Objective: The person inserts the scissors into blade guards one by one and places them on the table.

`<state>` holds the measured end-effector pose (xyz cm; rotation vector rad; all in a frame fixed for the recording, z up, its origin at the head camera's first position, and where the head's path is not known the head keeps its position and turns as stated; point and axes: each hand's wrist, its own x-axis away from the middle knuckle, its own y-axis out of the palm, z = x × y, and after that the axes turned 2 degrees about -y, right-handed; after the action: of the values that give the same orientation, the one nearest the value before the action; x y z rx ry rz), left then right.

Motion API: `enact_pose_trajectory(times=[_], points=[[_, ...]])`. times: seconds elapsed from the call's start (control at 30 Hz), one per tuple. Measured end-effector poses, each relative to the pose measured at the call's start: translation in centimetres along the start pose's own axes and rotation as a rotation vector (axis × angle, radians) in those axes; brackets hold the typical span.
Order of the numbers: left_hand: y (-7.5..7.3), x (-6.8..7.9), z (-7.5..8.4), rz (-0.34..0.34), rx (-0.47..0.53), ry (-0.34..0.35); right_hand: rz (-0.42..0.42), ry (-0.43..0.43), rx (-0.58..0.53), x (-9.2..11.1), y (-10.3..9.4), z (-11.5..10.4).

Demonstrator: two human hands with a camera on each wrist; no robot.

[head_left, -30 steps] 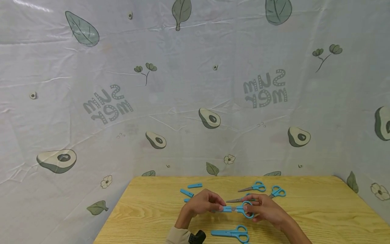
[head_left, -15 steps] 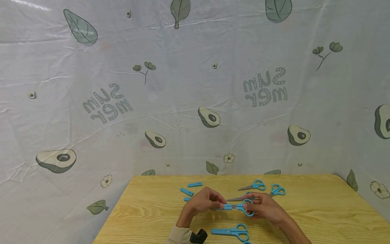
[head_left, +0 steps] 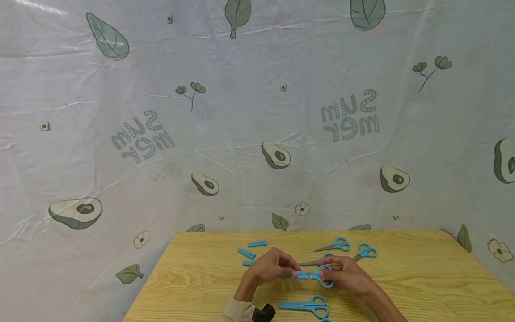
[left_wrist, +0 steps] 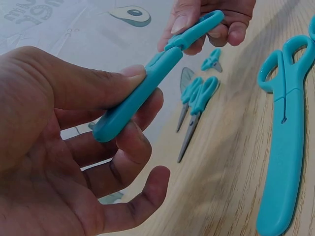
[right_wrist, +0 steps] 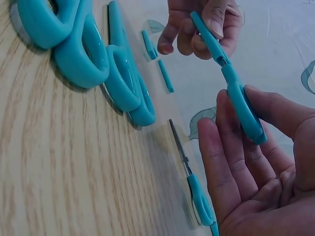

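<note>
My left hand (head_left: 270,267) pinches a blue blade cover (left_wrist: 142,96) between thumb and fingers. In my right hand (head_left: 349,273) are the blue handles of a pair of scissors (right_wrist: 241,105), gripped by thumb and fingertips. The scissors' blades sit mostly inside the cover, with a narrow strip of metal showing between cover and handles in the head view. Both are held above the table, cover to the left, handle loops to the right. Just in front of the hands, a covered pair of scissors (head_left: 295,306) lies flat on the table.
Three bare-bladed scissors lie behind the right hand, among them the back pair (head_left: 341,244) and the right pair (head_left: 367,252). Loose blue covers (head_left: 257,243) lie behind the left hand. Another blue handle (head_left: 327,320) shows at the bottom edge. The wooden table (head_left: 422,277) meets a printed sheet.
The cover and the scissors' handles have come closer together, and less of the metal blade shows between them. Both hands keep their hold in nearly the same place.
</note>
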<state>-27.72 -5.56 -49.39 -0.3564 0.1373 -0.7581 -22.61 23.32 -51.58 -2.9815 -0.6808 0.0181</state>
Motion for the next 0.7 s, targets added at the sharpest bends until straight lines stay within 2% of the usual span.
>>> enact_pose_trajectory(times=[0.33,0.7], points=[[0.23,-0.23,-0.14,0.01,0.002,-0.003,-0.016,0.007,-0.038,-0.32,0.15,0.29],[0.45,-0.29,-0.34,0.008,-0.015,0.005,-0.009,0.015,-0.022,-0.28,0.53,0.23]])
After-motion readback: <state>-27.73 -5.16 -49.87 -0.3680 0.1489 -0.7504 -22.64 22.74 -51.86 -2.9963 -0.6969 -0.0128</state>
